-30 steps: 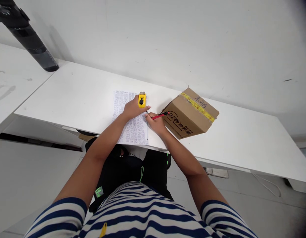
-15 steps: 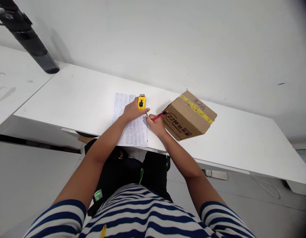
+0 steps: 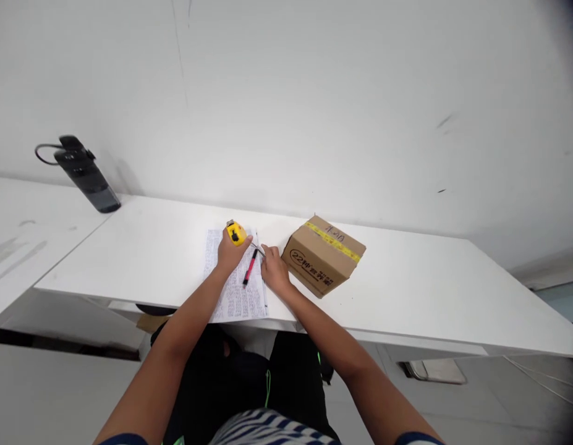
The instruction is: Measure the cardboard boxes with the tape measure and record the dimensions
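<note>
My left hand (image 3: 229,253) is wrapped round a yellow tape measure (image 3: 237,233) above the top of a written sheet of paper (image 3: 242,303). A short, thin length of the tape blade (image 3: 258,250) spans the gap from the case to my right hand (image 3: 275,272). The fingertips of that hand are closed at the blade's end, though blur hides the exact grip. A red and black pen (image 3: 250,268) lies slanted on the sheet between both hands. Just right of my right hand sits a brown cardboard box (image 3: 323,256) with yellow tape across its top.
A dark bottle (image 3: 89,176) with a loop handle stands at the back left of the white table (image 3: 407,284). The wall (image 3: 286,123) rises right behind the table. My legs are under its front edge.
The pen has left my right hand and now lies on the paper. My right fingers have moved to the tape blade. The camera view has tilted up, showing more wall.
</note>
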